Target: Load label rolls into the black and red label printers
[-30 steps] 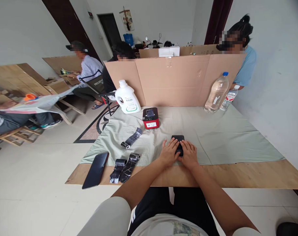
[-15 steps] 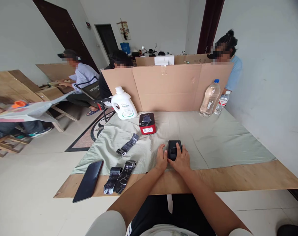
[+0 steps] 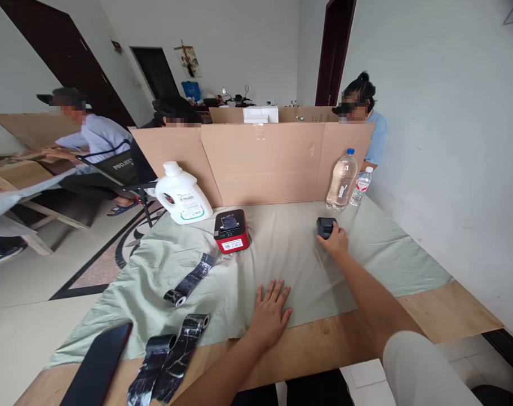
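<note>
My right hand [image 3: 335, 239] reaches far out over the pale green cloth [image 3: 282, 254] and grips a small black box-shaped device [image 3: 324, 226] resting on the cloth near two water bottles. My left hand [image 3: 270, 313] lies flat with fingers spread on the cloth's near edge, holding nothing. A red and black label printer [image 3: 230, 230] stands left of centre, apart from both hands.
A white detergent jug [image 3: 181, 195] stands at the back left, two water bottles [image 3: 341, 180] at the back right, before a cardboard screen [image 3: 256, 160]. Black marbled rolls [image 3: 172, 355] and a dark phone [image 3: 98, 366] lie near left. Other people sit behind the screen and at left.
My right hand has carried the black device from the near middle of the cloth to the far right, by the bottles. My left hand has let go and now rests flat.
</note>
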Tool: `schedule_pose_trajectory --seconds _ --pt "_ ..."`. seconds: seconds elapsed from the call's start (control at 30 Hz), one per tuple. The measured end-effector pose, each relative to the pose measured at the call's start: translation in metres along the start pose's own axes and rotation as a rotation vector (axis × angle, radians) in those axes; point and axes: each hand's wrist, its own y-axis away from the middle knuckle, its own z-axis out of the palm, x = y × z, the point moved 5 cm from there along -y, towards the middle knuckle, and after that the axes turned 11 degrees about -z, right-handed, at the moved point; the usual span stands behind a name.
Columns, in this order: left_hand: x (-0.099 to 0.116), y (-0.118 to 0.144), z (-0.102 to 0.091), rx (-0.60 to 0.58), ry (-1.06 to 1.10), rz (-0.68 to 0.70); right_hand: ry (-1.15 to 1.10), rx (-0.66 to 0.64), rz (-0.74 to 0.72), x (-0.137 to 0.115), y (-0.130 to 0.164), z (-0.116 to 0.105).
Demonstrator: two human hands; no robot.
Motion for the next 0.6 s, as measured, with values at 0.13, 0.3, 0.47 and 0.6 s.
schedule_pose_trajectory --seconds 0.13,0.3,0.47,0.6 --pt "-0.002 -0.001 -0.002 -0.004 0.036 0.013 0.042 -0.054 0.132 0.048 -0.044 0.009" --pt "0.000 0.003 -0.001 0.016 0.192 0.022 0.018 -0.116 0.136 0.065 -0.044 0.012" --pt "-0.035 -0.015 -0.014 0.198 0.598 -0.142 0.059 0.072 -0.152 -0.006 -0.035 0.010" --pt "-0.128 -0.049 -0.068 0.652 0.845 -0.454 -0.293 -0.146 -0.427 -0.118 -0.018 0.042"
